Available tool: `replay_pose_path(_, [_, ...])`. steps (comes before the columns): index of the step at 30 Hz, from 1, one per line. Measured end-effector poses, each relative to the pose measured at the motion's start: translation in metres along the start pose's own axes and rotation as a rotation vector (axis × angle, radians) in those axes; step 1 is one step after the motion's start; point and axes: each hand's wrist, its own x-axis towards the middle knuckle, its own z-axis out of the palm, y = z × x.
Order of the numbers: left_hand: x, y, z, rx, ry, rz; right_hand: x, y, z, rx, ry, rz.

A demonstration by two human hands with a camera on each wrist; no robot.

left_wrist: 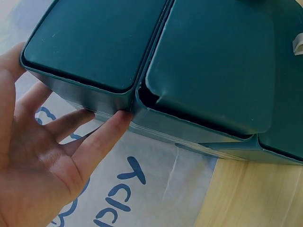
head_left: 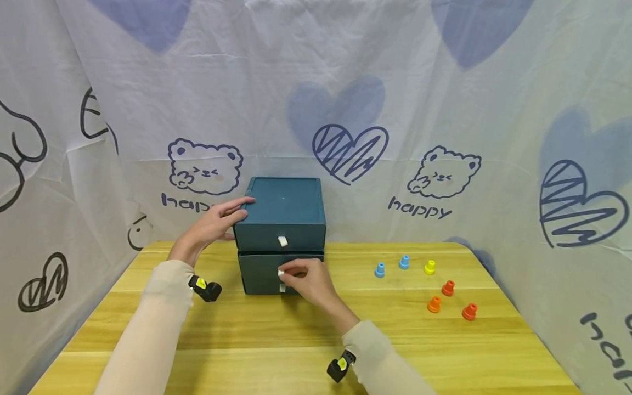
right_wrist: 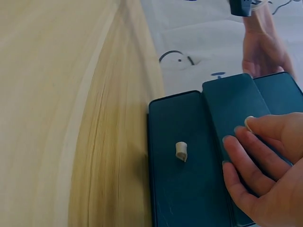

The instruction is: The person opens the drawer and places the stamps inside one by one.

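A dark teal cabinet [head_left: 283,203] with three stacked drawers stands at the back of the table. My left hand [head_left: 212,225] rests on its left side and top edge, the fingers [left_wrist: 106,142] fairly straight against the side wall in the left wrist view. With thumb and fingertips, my right hand [head_left: 313,281] pinches the small white pull [head_left: 281,272] of the middle drawer. That middle drawer [left_wrist: 213,61] sticks out a little past the others. Above it is the top drawer's white pull [head_left: 282,241]; the bottom drawer's pull [right_wrist: 181,150] shows uncovered below.
On the table's right lie small cone-shaped pieces: two blue [head_left: 379,270], one yellow [head_left: 430,267], one orange [head_left: 434,304] and two red [head_left: 469,311]. A printed white cloth [head_left: 276,109] hangs behind the wooden table [head_left: 237,351] and at both sides.
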Motion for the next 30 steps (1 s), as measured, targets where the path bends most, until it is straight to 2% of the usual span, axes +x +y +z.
replay_pose_path(30, [-0.001, 0.0, 0.0, 0.008, 0.005, -0.002, -0.029, -0.014, 0.003, -0.073, 0.008, -0.053])
